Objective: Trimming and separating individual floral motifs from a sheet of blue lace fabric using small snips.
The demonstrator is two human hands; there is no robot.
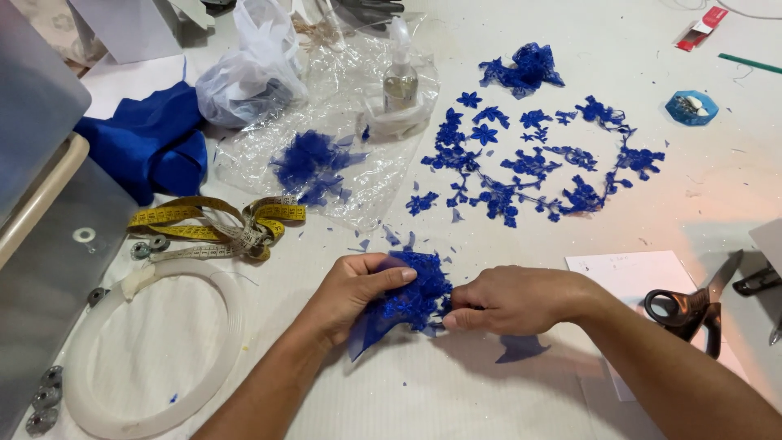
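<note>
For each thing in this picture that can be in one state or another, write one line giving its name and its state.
Left hand: gripping the blue lace piece.
Right hand: pinching the same piece.
Scissors: lying on paper, blades partly open.
Tape measure: tangled, not rolled.
Embroidery hoop: flat on the table.
Spray bottle: upright on plastic film.
Cut lace motifs: spread out flat.
Blue cloth: bunched.

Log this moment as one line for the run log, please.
left hand: holds blue lace piece | right hand: pinches its edge | scissors: lying at right | cut lace motifs: spread beyond
</note>
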